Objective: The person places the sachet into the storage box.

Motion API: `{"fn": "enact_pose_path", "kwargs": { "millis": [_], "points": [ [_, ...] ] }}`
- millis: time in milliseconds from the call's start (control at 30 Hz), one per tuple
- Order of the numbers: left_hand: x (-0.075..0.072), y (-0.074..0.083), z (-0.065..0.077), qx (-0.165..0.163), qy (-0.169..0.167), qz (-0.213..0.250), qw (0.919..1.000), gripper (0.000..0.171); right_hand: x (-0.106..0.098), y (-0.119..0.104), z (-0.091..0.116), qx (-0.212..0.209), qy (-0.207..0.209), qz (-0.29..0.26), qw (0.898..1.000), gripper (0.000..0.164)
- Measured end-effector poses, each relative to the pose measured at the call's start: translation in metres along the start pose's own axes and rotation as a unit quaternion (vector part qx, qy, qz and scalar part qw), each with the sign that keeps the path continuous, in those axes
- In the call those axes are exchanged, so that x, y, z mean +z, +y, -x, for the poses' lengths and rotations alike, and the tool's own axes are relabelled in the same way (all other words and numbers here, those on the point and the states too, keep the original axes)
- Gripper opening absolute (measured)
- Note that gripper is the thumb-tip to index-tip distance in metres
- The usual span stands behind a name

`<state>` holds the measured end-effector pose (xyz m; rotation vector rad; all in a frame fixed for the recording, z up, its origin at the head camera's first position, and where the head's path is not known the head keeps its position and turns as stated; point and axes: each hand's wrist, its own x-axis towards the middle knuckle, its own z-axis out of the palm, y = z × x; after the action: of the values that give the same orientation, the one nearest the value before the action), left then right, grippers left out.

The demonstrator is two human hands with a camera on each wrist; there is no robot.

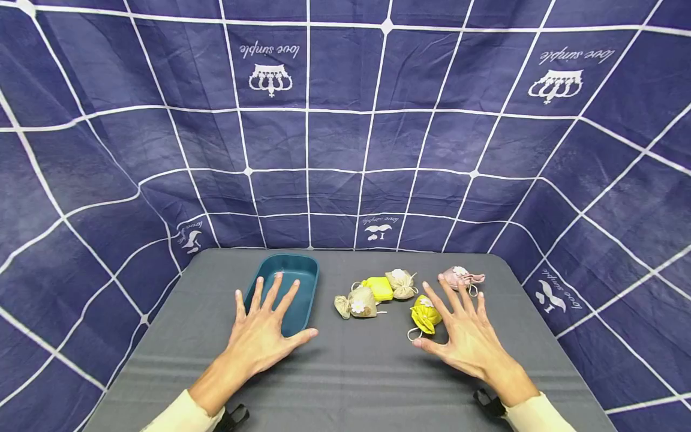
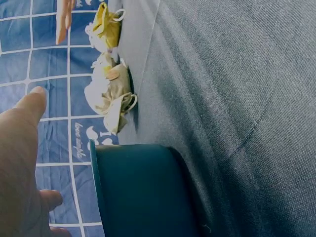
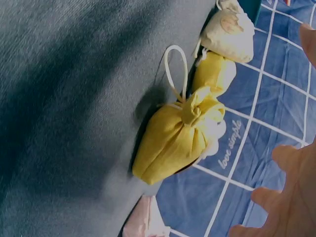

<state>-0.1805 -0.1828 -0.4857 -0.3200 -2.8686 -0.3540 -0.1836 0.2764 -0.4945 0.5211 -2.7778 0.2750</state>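
Observation:
My left hand (image 1: 264, 339) is spread, fingers apart, over the near end of a teal rectangular tray (image 1: 315, 282), holding nothing. Fingers spread too, my right hand (image 1: 466, 336) hovers just right of a mustard-yellow drawstring pouch (image 1: 424, 317) with a white flower and a cord loop. In the right wrist view that pouch (image 3: 170, 138) lies on the cloth, apart from the hand. Left of it cluster a beige pouch with a flower (image 1: 363, 302), a bright yellow pouch (image 1: 379, 288) and another beige pouch (image 1: 402, 285). A pink pouch (image 1: 457, 278) lies beyond my right fingertips.
A grey cloth covers the table (image 1: 345, 384). Blue, white-gridded fabric (image 1: 345, 144) hangs behind the table and along both sides. A dark strap shows at each wrist, below cream sleeves (image 1: 186, 414).

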Motion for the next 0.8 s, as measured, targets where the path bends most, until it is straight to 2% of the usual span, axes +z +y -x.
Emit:
{"fn": "enact_pose_path", "kwargs": {
  "millis": [233,533,800],
  "points": [
    [-0.001,-0.001,0.003,-0.006,0.002,0.006,1.0000,0.115,0.003,-0.015,-0.006,-0.017,-0.001,-0.015,1.000,0.111],
    [0.001,-0.009,0.011,-0.012,0.021,0.009,0.9997,0.109,0.007,-0.052,-0.020,-0.047,-0.027,-0.026,0.998,0.101],
    [0.001,-0.027,0.015,-0.055,-0.009,0.030,0.9980,0.109,0.018,-0.089,-0.038,-0.115,-0.045,-0.016,0.992,0.099]
  ]
}}
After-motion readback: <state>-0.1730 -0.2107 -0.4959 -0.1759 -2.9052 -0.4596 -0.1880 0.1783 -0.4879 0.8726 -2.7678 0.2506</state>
